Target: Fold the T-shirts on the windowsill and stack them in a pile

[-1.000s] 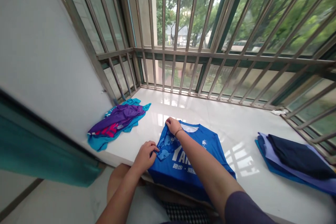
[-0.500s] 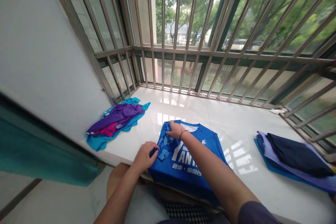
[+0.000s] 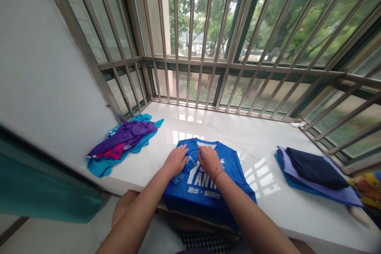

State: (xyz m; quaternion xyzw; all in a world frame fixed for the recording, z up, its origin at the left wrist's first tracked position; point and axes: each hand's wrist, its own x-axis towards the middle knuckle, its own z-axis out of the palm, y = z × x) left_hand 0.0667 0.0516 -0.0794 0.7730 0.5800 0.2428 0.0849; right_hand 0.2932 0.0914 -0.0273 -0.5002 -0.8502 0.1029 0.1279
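A blue T-shirt with white lettering lies flat on the white marble sill, its collar towards the window bars. Its left side in my view is folded in over the chest, and the fold is bunched. My left hand rests on that folded fabric, fingers curled onto it. My right hand presses on the fold's inner edge, just below the collar. The two hands are close together and hide part of the printing.
A loose heap of purple, pink and teal clothes lies on the sill to the left. A folded stack of blue and navy clothes sits to the right. Metal window bars run along the back, and a teal curtain hangs at lower left.
My right hand has moved from the collar down towards the shirt's middle, and my left hand has shifted right. The folded fabric lies further across the chest. The view has turned slightly left.
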